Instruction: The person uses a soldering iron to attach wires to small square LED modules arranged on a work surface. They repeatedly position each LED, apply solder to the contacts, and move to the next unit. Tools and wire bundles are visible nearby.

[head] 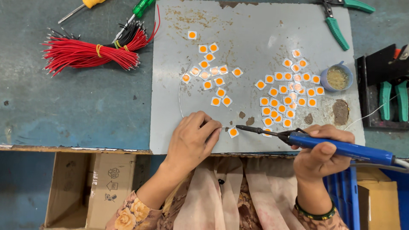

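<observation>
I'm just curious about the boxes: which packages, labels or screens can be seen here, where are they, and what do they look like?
Brown cardboard box: lower left, below the table edge, open at the top, dark handling symbols printed on its side.
Second cardboard box: lower right, plain tan, partly hidden behind a blue crate.
No screens or signs in view.

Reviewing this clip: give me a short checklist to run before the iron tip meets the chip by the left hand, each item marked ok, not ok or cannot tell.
1. Soldering iron gripped firmly in the right hand: ok.
2. Iron tip aimed at the white square chip with the orange centre: ok, close beside it, contact cannot tell.
3. Solder wire fed by the left hand toward that chip: ok, its end sits at the chip's edge.
4. Left fingertips apart from the hot tip: ok, though close.
5. Chip lying flat on the grey mat: ok.
6. Tip hot and tinned: cannot tell.
</observation>
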